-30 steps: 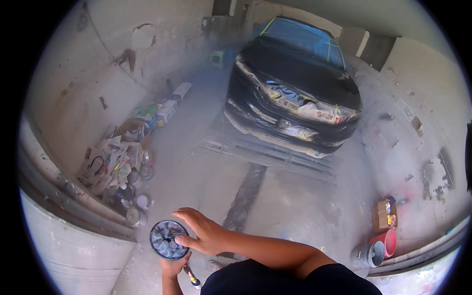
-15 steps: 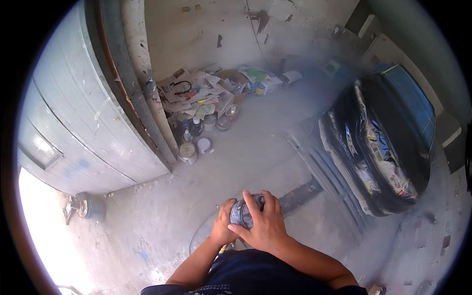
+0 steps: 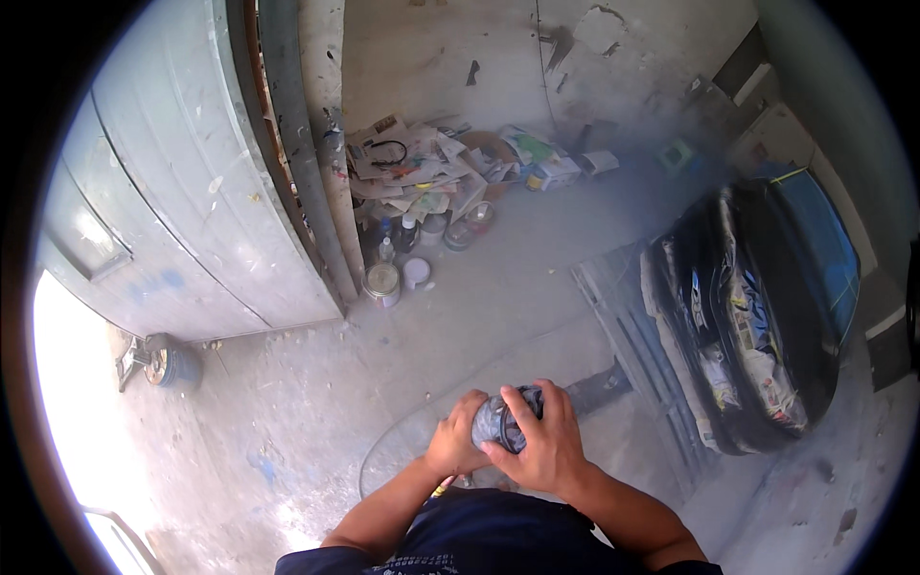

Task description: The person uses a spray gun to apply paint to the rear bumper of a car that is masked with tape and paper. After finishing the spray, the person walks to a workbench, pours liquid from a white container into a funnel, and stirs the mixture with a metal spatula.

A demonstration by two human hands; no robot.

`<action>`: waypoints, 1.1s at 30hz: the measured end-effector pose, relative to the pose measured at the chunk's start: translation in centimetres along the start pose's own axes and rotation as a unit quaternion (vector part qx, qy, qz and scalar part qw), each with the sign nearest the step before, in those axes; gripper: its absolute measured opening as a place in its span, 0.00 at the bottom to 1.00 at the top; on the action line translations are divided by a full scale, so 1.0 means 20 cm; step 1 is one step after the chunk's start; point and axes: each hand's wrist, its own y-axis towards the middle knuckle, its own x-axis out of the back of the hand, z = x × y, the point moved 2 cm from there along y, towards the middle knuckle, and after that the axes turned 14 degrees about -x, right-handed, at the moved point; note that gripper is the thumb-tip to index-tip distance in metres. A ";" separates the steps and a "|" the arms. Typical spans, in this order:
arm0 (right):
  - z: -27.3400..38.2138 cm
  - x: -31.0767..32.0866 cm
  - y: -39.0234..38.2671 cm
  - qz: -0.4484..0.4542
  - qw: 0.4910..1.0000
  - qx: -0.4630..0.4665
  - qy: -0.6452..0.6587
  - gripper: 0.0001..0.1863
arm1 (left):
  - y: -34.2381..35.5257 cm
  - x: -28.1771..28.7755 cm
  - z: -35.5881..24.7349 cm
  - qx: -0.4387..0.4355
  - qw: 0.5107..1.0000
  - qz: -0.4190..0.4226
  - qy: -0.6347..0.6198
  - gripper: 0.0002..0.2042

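A paint-smeared grey cup with a dark rim is held in front of my body, near the lower middle. My left hand wraps around its left side. My right hand lies over its right side and top, fingers spread across the rim and thumb pressed to the near edge. Below my left wrist a small yellow and red piece shows; what it belongs to is hidden. A thin hose curves over the floor at the left of my forearm.
A black car bumper, partly covered with newspaper, stands at the right beside long grey rails. Bluish haze hangs behind it. Paint cans, bottles and a paper heap line the wall. At left are a metal door and a blue bucket.
The view has shifted, so the surroundings sit lower and mostly further right. Both hands stay on the cup, which appears slightly further right and lower.
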 end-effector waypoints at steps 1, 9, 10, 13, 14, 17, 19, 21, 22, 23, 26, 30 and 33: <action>0.00 0.00 0.02 0.002 1.000 -0.001 0.005 0.38 | 0.01 0.01 0.00 0.007 1.000 0.007 0.004 0.40; 0.08 0.00 0.10 -0.013 0.996 -0.086 0.012 0.34 | 0.05 0.06 0.00 0.032 0.999 -0.001 0.012 0.41; 0.09 0.00 0.09 -0.016 0.997 -0.075 0.008 0.34 | 0.05 0.07 0.00 0.021 1.000 -0.002 0.007 0.41; 0.09 -0.01 0.08 -0.006 0.998 -0.055 0.002 0.34 | 0.03 0.07 0.02 0.000 1.000 -0.004 -0.008 0.40; 0.08 -0.02 0.08 0.000 0.999 -0.054 0.001 0.33 | 0.03 0.06 0.03 0.001 1.000 -0.004 -0.011 0.40; 0.06 -0.04 0.07 0.012 0.999 -0.043 0.008 0.33 | 0.02 0.05 0.04 0.000 1.000 -0.017 -0.026 0.40; 0.04 -0.05 0.06 0.021 0.999 -0.045 0.014 0.34 | -0.01 0.04 0.04 0.008 1.000 -0.003 -0.026 0.40; 0.02 -0.06 0.06 0.026 0.998 -0.047 0.018 0.34 | -0.02 0.04 0.04 0.014 1.000 0.004 -0.024 0.41; 0.01 -0.06 0.06 0.029 0.998 -0.049 0.018 0.34 | -0.01 0.03 0.05 0.016 1.000 0.006 -0.016 0.41; 0.00 -0.07 0.07 0.028 0.998 -0.058 0.029 0.34 | -0.01 0.03 0.05 0.022 1.000 0.005 -0.006 0.42; -0.02 -0.08 0.09 0.005 0.996 -0.083 0.033 0.36 | 0.01 0.01 0.06 0.019 1.000 -0.004 0.013 0.42; -0.03 -0.10 0.09 0.034 0.986 -0.162 0.021 0.36 | 0.02 -0.01 0.08 0.081 0.996 0.024 0.000 0.41; -0.02 -0.10 0.06 0.034 0.994 -0.105 0.022 0.36 | 0.01 -0.01 0.08 0.036 0.999 0.007 -0.010 0.41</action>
